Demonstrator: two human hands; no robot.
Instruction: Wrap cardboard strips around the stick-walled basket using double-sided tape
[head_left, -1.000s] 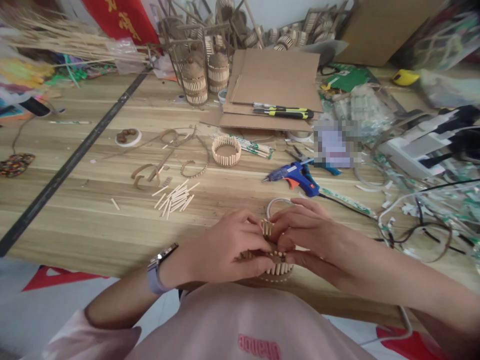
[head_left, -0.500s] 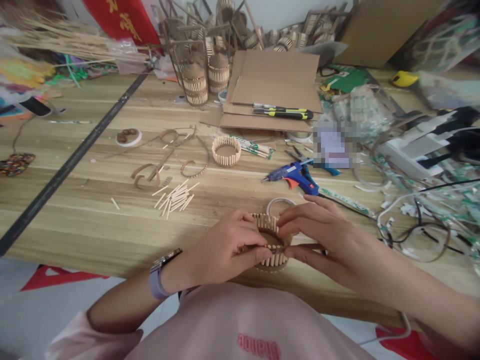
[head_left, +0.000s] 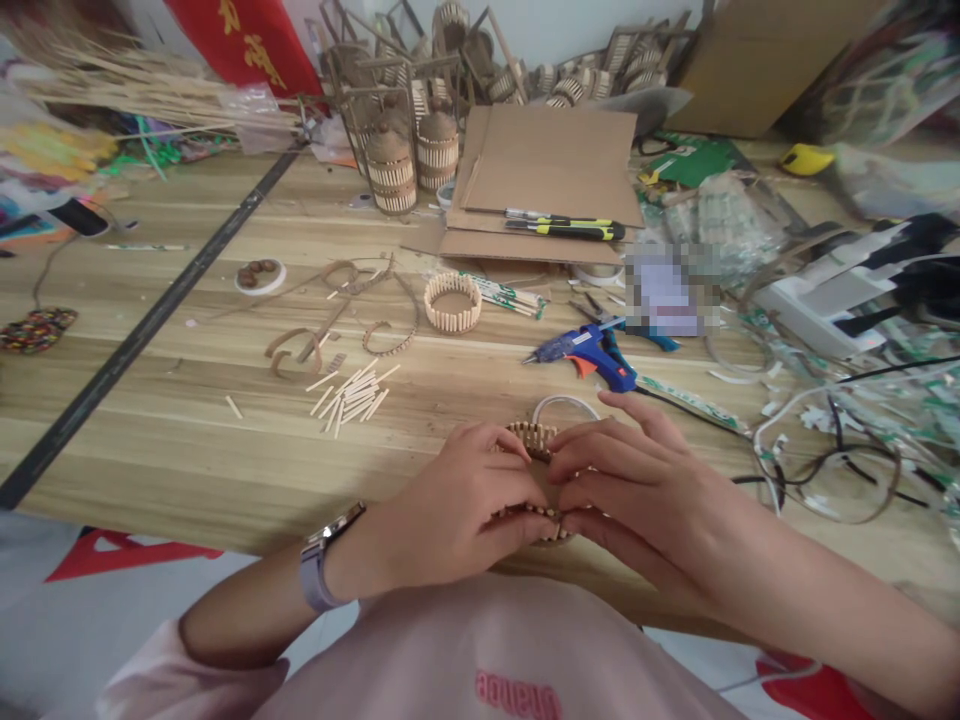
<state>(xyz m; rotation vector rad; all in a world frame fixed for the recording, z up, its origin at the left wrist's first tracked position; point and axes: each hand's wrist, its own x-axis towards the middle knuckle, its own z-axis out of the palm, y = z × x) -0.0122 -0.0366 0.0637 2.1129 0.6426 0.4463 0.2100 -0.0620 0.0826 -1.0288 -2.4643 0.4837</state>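
A small round basket of short wooden sticks (head_left: pixel 534 436) rests at the near edge of the wooden table (head_left: pixel 225 440). Both hands close around it. My left hand (head_left: pixel 457 505), with a watch on the wrist, grips its left side, thumb and fingers pinched on the rim. My right hand (head_left: pixel 637 490) covers the right side, fingers pressed on the rim. Most of the basket is hidden under the fingers. A white ring (head_left: pixel 564 404) lies just behind it.
A blue glue gun (head_left: pixel 589 352) lies behind the hands. Loose sticks (head_left: pixel 352 392), curved strips (head_left: pixel 296 350) and a finished stick ring (head_left: pixel 452 301) sit to the left. Cardboard (head_left: pixel 547 170) with utility knives (head_left: pixel 566 227), small stick lanterns (head_left: pixel 412 160) and cables (head_left: pixel 825 460) crowd the back and right.
Half a second ago the basket's open top showed between the hands; now both hands have closed in over it and cover most of it.
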